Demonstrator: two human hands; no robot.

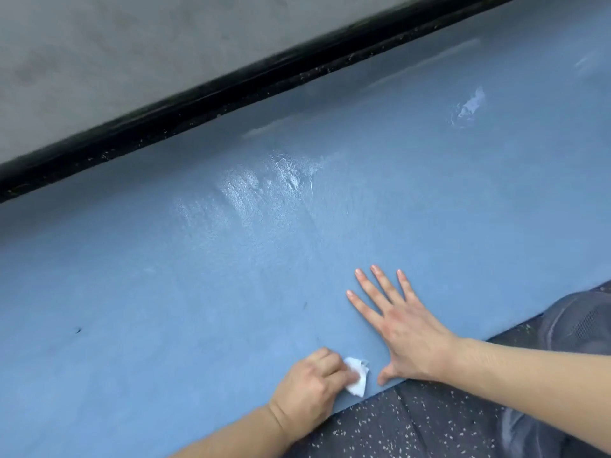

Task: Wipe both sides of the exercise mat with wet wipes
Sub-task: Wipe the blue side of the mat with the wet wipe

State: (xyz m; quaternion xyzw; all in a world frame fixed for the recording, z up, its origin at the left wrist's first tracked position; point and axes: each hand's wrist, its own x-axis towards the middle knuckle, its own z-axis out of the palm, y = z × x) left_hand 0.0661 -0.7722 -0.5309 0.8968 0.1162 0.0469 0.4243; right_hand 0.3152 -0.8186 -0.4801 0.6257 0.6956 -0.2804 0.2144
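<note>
The blue exercise mat lies flat and fills most of the view, with shiny wet streaks near its middle. My left hand grips a small crumpled white wet wipe against the mat close to its near edge. My right hand lies flat on the mat just right of the wipe, fingers straight and spread, thumb at the mat's edge.
A black baseboard runs diagonally behind the mat, under a grey wall. Dark speckled rubber flooring shows at the bottom right. My knee in grey cloth is at the right edge. A glossy wet patch sits far right on the mat.
</note>
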